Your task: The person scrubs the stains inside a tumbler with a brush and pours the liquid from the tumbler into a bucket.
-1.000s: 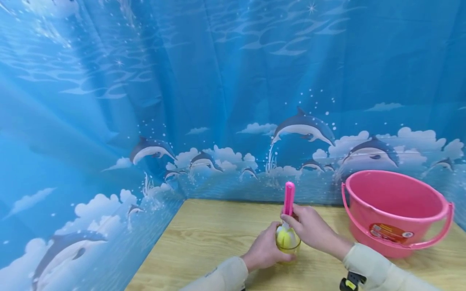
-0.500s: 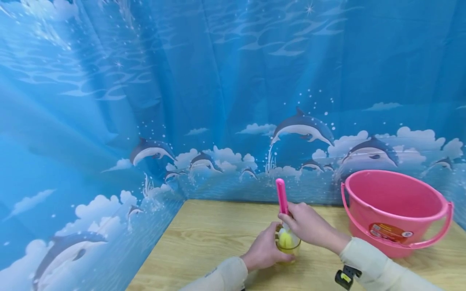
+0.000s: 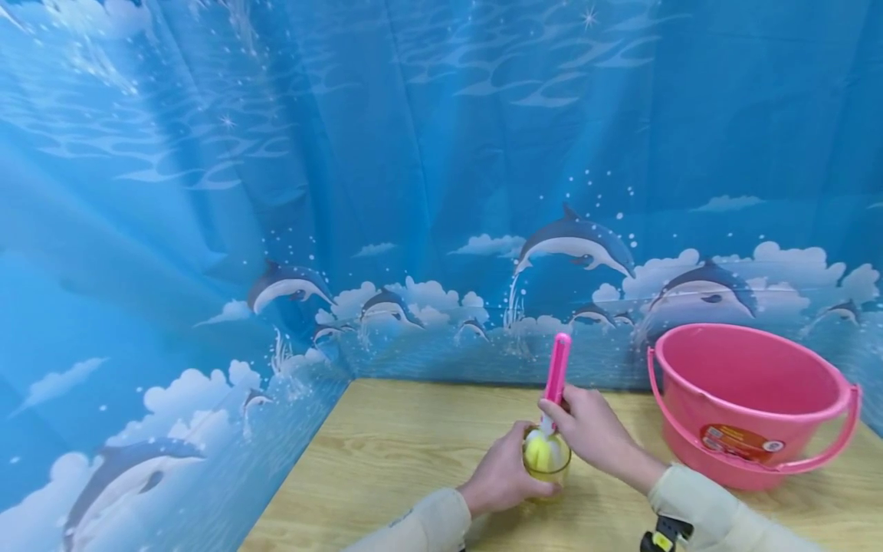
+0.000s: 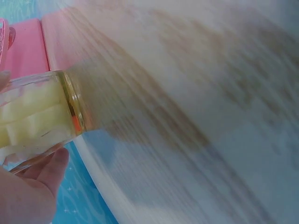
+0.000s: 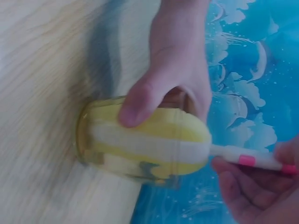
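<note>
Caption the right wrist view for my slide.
Left hand grips a glass cup; right hand holds a sponge brush partly inside it.

On table (image 3: 393,445): one glass (image 3: 552,480), with brush (image 3: 558,368) head-down in it; bucket (image 3: 752,368) to the right; curtain (image 3: 428,153) behind.

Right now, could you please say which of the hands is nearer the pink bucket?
The right hand: it grips the brush left of the pink bucket; the left hand, around the glass, is farther left.
</note>
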`<state>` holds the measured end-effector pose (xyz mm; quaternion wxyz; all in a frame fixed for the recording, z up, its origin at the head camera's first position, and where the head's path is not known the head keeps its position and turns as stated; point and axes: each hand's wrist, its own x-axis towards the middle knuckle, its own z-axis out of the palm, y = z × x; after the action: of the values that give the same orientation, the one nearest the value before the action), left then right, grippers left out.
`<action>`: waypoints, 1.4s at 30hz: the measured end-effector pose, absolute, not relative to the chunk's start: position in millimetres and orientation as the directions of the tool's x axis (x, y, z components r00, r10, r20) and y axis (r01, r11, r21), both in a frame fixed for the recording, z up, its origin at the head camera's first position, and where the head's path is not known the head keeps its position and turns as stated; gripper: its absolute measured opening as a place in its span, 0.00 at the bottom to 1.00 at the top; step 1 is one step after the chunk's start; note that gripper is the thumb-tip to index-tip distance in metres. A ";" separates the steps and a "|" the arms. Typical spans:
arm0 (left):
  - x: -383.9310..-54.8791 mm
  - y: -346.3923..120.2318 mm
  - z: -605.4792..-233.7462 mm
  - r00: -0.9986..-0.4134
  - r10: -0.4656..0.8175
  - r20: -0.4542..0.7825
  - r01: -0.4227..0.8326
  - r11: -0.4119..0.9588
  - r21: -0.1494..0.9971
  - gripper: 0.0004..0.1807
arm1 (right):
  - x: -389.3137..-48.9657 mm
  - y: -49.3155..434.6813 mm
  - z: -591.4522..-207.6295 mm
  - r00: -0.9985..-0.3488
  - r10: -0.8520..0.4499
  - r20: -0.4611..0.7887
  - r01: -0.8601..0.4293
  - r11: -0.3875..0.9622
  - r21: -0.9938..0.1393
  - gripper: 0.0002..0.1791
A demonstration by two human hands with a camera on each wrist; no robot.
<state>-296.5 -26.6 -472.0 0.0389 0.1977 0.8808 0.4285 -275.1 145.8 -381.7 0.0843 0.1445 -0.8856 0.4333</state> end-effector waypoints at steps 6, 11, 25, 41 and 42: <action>-296.0 -27.9 -474.5 -0.913 0.384 0.139 0.347 0.551 0.759 0.48 | -274.5 150.8 -389.6 -0.856 -0.340 0.389 -0.517 0.555 -0.652 0.08; -295.9 -27.2 -473.8 -0.920 0.373 0.117 0.325 0.561 0.761 0.49 | -274.4 153.5 -386.1 -0.814 -0.430 0.391 -0.581 0.575 -0.576 0.09; -297.0 -25.7 -470.7 -0.921 0.381 0.088 0.313 0.582 0.750 0.48 | -283.0 146.8 -373.3 -0.909 -0.349 0.230 -0.405 0.603 -0.687 0.06; -298.2 -26.3 -470.9 -0.922 0.383 0.062 0.285 0.561 0.777 0.46 | -279.4 150.6 -384.0 -0.951 -0.185 0.249 -0.310 0.520 -0.796 0.10; -298.1 -26.3 -471.0 -0.922 0.381 0.064 0.286 0.562 0.776 0.46 | -278.8 151.3 -384.7 -0.941 -0.206 0.267 -0.336 0.522 -0.784 0.10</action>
<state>-298.1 -26.3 -471.0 0.0555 0.1891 0.8819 0.4282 -278.8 151.3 -384.7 0.0703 0.1559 -0.8695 0.4634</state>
